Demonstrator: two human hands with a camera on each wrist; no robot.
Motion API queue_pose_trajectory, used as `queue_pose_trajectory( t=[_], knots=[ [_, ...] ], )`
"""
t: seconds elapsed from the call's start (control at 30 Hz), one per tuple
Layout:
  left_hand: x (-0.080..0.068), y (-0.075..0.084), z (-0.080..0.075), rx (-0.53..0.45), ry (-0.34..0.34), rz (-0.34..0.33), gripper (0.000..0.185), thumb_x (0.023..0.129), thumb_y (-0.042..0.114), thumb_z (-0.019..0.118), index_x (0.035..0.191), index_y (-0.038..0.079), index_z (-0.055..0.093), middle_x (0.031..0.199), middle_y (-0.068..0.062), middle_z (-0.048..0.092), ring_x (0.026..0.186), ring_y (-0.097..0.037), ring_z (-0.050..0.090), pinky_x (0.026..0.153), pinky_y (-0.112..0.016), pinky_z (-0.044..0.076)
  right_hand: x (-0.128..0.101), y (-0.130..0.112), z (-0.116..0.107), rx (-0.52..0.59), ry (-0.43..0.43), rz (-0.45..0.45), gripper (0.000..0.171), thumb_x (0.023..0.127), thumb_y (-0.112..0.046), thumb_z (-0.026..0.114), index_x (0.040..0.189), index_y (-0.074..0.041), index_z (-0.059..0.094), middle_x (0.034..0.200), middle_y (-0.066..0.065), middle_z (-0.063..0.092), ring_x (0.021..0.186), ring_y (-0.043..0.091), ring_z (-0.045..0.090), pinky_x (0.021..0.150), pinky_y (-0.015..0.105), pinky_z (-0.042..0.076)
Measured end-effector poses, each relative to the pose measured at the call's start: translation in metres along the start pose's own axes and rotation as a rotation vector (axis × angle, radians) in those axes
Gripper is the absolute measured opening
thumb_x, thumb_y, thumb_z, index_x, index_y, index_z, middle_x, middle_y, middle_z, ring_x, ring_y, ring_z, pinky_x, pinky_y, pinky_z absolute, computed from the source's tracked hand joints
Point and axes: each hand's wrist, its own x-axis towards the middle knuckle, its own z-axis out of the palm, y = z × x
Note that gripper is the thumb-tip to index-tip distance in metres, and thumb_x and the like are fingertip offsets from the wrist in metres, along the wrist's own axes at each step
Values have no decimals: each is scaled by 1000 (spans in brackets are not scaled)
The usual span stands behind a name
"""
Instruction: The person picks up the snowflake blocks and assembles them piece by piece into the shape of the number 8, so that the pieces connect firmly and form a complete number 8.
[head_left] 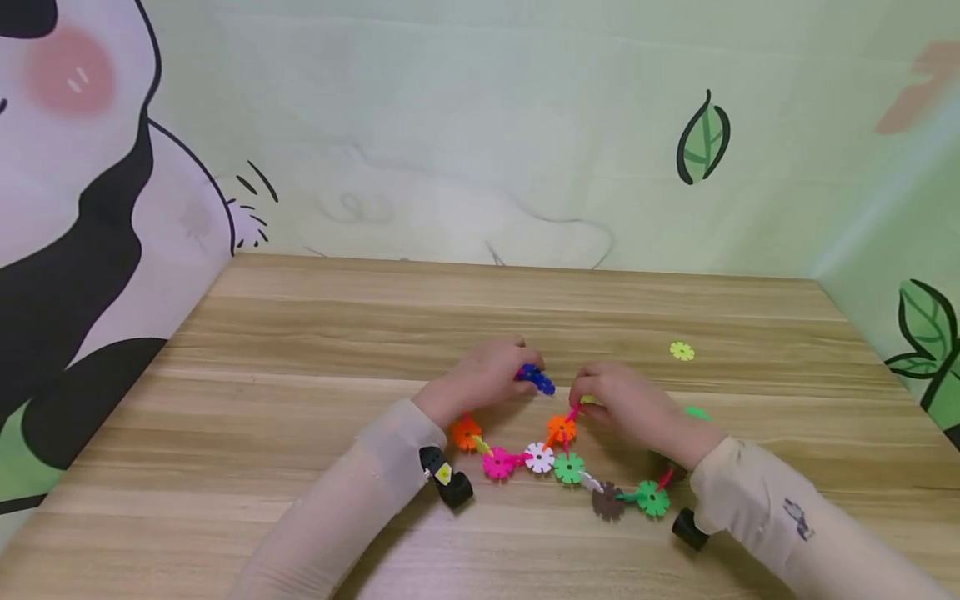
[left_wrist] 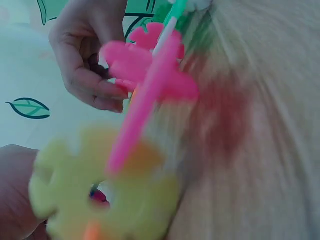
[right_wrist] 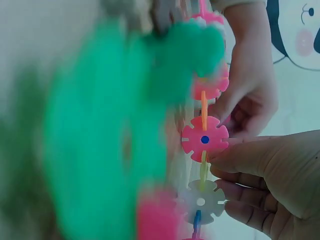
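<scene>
A chain of bright snowflake discs (head_left: 538, 457) lies in a curve on the wooden table (head_left: 300, 350), with orange, pink, white, green and brown pieces. My left hand (head_left: 517, 368) pinches a blue disc (head_left: 536, 378) just above the chain's far end. My right hand (head_left: 581, 402) pinches the chain's upper end by an orange disc (head_left: 560, 428). In the right wrist view my right thumb and fingers (right_wrist: 240, 155) hold a pink disc (right_wrist: 205, 140) above a white disc (right_wrist: 201, 201). The left wrist view is blurred, showing a yellow-green disc (left_wrist: 100, 195) and a pink disc (left_wrist: 150, 65).
One loose yellow-green disc (head_left: 682, 351) lies on the table to the far right of my hands. A green disc (head_left: 698, 412) peeks out behind my right wrist. Illustrated walls close the table at the back, left and right.
</scene>
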Motion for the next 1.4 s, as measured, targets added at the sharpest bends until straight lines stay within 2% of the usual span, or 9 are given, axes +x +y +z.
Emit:
queue_pose_trajectory(
  t=[0.23,0.47,0.57,0.67,0.73,0.8,0.9,1.1,1.4],
  knots=[
    [-4,1,0,34,-33,-55,35,91,34,65,119,13,65,102,-3,62,83,-14,55,74,-26,49,5,10,3,-3,49,-18,15,77,0,75,82,-14,71,91,3,67,87,22,61,81,38,53],
    [-9,0,1,91,-5,-40,35,90,40,65,113,14,66,97,0,64,76,-12,53,66,-23,45,8,16,4,2,71,-27,15,77,1,74,84,-12,71,95,5,67,91,24,61,82,40,52],
    [-11,1,2,113,9,-30,37,89,44,65,111,14,66,95,1,65,74,-11,53,64,-22,43,9,16,1,12,68,8,17,79,5,67,88,-10,72,94,6,67,90,25,61,83,40,52],
    [-13,2,4,114,15,-34,38,89,46,64,109,14,66,94,1,66,74,-11,53,63,-22,43,10,10,-2,26,59,84,14,84,-1,64,94,-7,72,95,7,67,91,26,61,84,42,53],
    [-14,4,5,103,18,-45,40,88,47,65,111,14,66,96,1,66,76,-11,55,64,-22,44,11,4,-3,27,52,122,12,88,-10,65,98,-6,71,95,8,69,91,27,62,85,44,52],
    [-14,5,6,89,19,-59,42,87,47,66,113,14,66,99,0,66,79,-11,56,67,-23,46,13,-2,-1,27,37,152,18,89,-19,67,102,-7,71,99,8,70,93,27,63,86,45,51],
    [-15,6,6,49,9,-74,43,86,44,68,117,14,66,101,0,66,81,-11,57,69,-23,47,15,-10,5,28,20,185,22,88,-24,69,104,-9,70,101,7,72,95,27,64,92,48,48],
    [-17,5,8,-33,2,-72,35,87,37,69,111,11,69,94,1,64,75,-10,53,67,-21,43,19,-15,17,55,40,228,13,86,-19,72,96,-11,71,93,2,73,94,25,65,98,53,40],
    [-18,3,9,-79,40,-5,32,88,34,68,105,7,71,92,-2,65,76,-10,53,67,-21,43,21,-14,25,65,130,204,6,86,-12,70,91,-10,72,88,2,73,90,23,65,96,48,42]
  ],
)
